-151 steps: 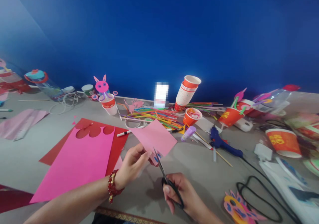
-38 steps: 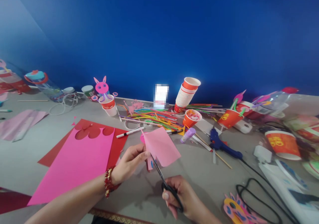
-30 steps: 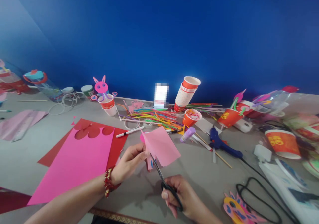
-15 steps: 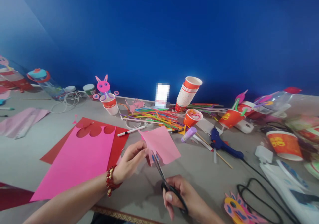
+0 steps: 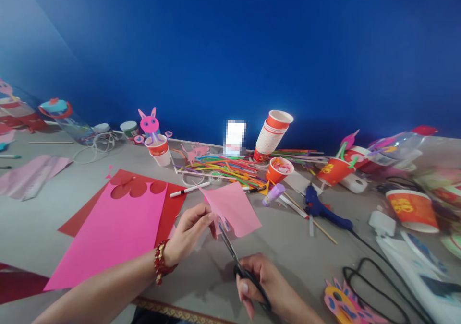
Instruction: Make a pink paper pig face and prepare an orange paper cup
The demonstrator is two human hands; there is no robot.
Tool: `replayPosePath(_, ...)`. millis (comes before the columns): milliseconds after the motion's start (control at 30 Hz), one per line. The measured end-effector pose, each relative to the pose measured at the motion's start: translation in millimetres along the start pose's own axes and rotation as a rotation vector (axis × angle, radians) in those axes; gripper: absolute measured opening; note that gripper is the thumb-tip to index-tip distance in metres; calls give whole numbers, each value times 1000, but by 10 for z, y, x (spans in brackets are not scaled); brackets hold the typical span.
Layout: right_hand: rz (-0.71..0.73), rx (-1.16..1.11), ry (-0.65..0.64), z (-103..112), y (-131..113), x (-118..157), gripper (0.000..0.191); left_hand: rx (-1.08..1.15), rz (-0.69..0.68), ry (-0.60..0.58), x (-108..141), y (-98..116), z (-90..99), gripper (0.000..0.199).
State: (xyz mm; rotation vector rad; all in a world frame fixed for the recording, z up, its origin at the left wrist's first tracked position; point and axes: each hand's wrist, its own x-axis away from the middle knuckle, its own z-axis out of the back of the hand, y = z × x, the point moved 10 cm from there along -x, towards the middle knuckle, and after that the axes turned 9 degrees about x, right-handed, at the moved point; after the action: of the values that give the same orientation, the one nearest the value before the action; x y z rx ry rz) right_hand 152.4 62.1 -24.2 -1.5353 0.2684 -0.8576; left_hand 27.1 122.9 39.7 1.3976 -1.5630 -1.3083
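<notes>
Between thumb and fingers, my left hand (image 5: 189, 233) pinches the lower left edge of a light pink sheet of paper (image 5: 236, 208), held above the table. Small blue shapes show on the paper close to my fingertips. My right hand (image 5: 262, 282) is wrapped round the black handles of a pair of scissors (image 5: 230, 248). Their blade tips point up and left and meet the paper beside the blue shapes. Left of my left hand lies a bright pink sheet (image 5: 111, 233) with rounded cut-outs along its top, partly over a red sheet (image 5: 82, 213).
A blue glue gun (image 5: 326, 211) with a black cord lies to the right. Behind the paper are a purple glue stick (image 5: 273, 195), a cup of paper scraps (image 5: 279, 171), a leaning cup stack (image 5: 272, 134) and coloured pipe cleaners (image 5: 230, 168). A pink paper bunny (image 5: 149, 124) stands in a cup.
The scissors' blades have shifted slightly at the blue shapes on the pink paper. Both hands stay in nearly the same place.
</notes>
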Motion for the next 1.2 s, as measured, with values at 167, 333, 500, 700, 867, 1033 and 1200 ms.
replayPosePath(167,-36,-1,14,-3,33,-1,65,4,13,21,15,-39,12,29)
replayPosePath(333,-55,5,21,2,50,3,66,-12,11,26,4,-18,12,31)
replayPosePath(500,-68,-7,26,6,66,-6,65,-11,9,18,4,-4,6,32)
replayPosePath(700,-93,-45,29,-5,96,-18,62,-15,-8,2,-10,41,-17,32)
replayPosePath(867,-93,-18,23,-8,116,-22,62,-63,-34,18,-13,95,-1,32)
replayPosePath(1033,-72,-29,15,-11,107,-11,58,-70,-27,8,-12,81,5,33)
replayPosePath(1200,-80,-27,4,-14,122,-9,55,-81,-20,7,-12,68,16,33)
